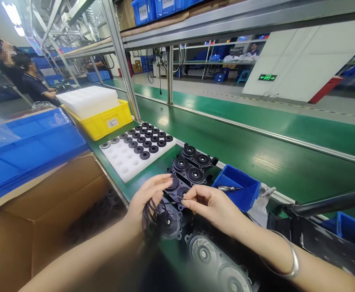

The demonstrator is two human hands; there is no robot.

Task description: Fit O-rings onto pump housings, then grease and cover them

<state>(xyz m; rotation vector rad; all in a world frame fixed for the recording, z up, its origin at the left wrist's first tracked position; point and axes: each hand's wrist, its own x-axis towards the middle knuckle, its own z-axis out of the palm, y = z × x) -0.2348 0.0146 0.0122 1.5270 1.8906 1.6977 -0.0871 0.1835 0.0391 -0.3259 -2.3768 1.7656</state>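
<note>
My left hand (148,194) holds a bundle of thin black rubber rings (149,219) that hang in loops from it, its fingers stretched to the right. Thumb and forefinger of my right hand (209,205) pinch a thin dark strand, apparently part of one ring, drawn out between both hands. Beneath them lies a grey metal housing (171,223) with a round recess. Nearer to me is another double-round housing (214,263), partly blurred. Beyond my fingers, several housings (181,164) with black discs set in them stand in rows, the closest partly hidden by my hands.
A white foam tray (119,162) with black discs lies at the back left, before a yellow crate (104,125). Right of the housings is a blue bin (241,174) with a screwdriver-like tool (227,188). A cardboard box (43,219) stands at left. Metal posts (121,61) rise behind.
</note>
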